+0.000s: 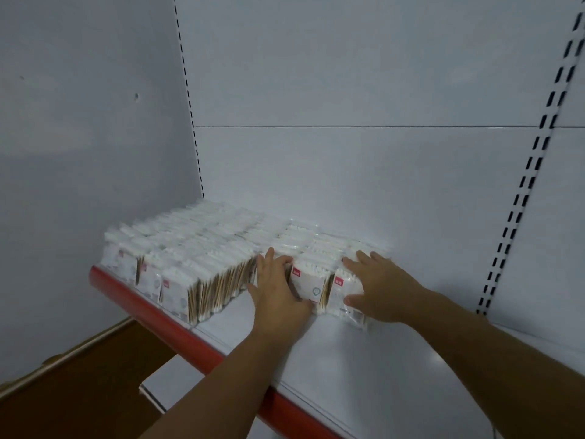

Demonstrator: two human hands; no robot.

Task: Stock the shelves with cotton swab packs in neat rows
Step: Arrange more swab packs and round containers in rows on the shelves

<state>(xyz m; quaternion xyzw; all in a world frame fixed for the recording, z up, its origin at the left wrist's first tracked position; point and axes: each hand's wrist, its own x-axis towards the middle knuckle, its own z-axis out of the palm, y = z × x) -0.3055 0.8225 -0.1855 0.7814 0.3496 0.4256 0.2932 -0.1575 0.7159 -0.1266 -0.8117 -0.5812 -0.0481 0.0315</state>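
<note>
Several rows of clear cotton swab packs (177, 258) stand upright on the left part of a white shelf (364, 369). A shorter group of packs (311, 282) stands to their right, apart from the shelf's front edge. My left hand (278, 289) lies against the left side of this group, fingers spread and pointing to the back. On the group's right side my right hand (380, 286) presses flat over the rightmost pack (343, 294), thumb at its front. The group is squeezed between both hands. Neither hand lifts a pack.
The shelf has a red front strip (177, 331) and a white back panel (348, 169) with slotted uprights (519, 191) at both sides. A grey wall (79, 137) stands to the left. A lower white shelf (164, 381) and brown floor (95, 391) show below.
</note>
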